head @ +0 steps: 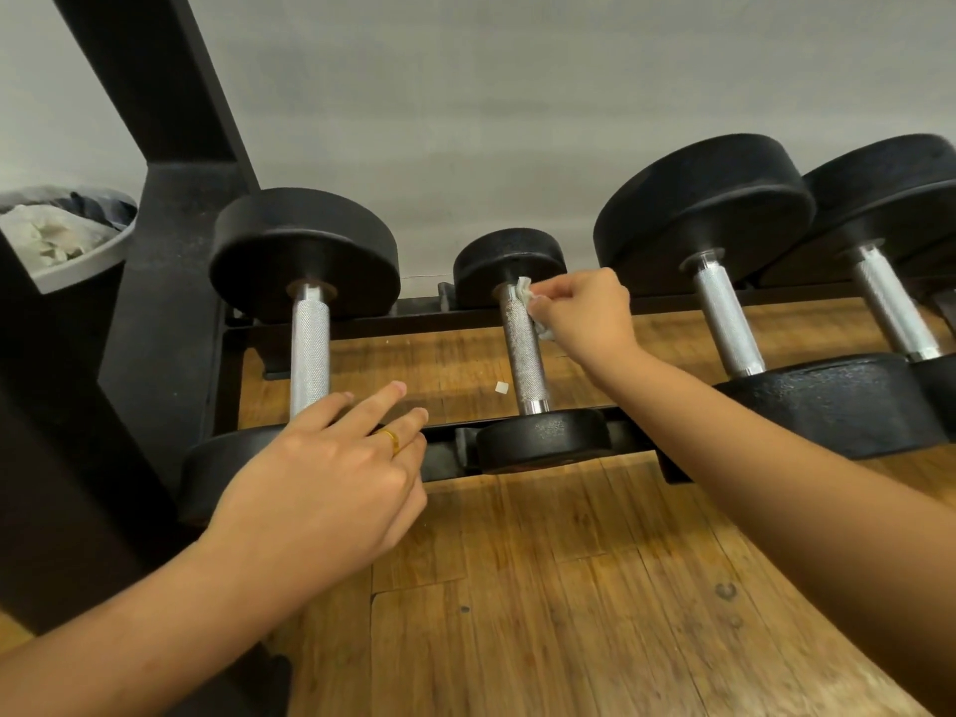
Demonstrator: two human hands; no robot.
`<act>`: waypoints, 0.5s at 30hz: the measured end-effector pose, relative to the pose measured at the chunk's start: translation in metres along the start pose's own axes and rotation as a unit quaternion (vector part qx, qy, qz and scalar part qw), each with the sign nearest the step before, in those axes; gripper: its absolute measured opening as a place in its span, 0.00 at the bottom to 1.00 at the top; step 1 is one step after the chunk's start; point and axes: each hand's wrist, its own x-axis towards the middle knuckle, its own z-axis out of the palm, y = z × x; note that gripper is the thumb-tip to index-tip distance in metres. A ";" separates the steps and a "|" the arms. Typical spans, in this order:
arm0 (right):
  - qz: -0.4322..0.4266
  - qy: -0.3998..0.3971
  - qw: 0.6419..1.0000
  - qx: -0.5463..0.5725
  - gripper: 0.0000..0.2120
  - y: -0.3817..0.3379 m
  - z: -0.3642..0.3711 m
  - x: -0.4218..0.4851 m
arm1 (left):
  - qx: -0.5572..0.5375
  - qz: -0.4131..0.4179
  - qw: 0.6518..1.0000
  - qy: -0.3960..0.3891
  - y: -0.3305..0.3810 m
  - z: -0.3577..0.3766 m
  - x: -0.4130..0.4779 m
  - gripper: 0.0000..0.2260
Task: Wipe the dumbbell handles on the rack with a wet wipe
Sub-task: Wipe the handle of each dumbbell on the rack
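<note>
Several black dumbbells with knurled silver handles lie across a low black rack (362, 318). My right hand (582, 315) pinches a crumpled white wet wipe (525, 291) against the upper right side of the small middle dumbbell's handle (523, 354). My left hand (331, 468) rests with straight fingers on the near head of the left dumbbell (207, 473), its fingertips by the lower end of that handle (309, 349). Two larger dumbbells (724, 323) sit to the right, untouched.
A grey bin (77, 271) holding crumpled wipes and cloth stands at the far left behind the rack's thick black upright (160, 251). A small white scrap (501, 388) lies on the wooden floor (569, 587) under the rack. A grey wall rises behind.
</note>
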 end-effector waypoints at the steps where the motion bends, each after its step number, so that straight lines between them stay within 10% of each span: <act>1: -0.004 0.002 1.000 -0.003 0.10 -0.002 0.000 -0.001 | -0.001 -0.001 1.000 -0.001 0.001 0.000 0.000 0.23; 15: -0.040 0.026 0.999 -0.016 0.12 0.004 0.003 -0.012 | 0.000 -0.004 1.000 -0.012 0.001 -0.002 0.001 0.23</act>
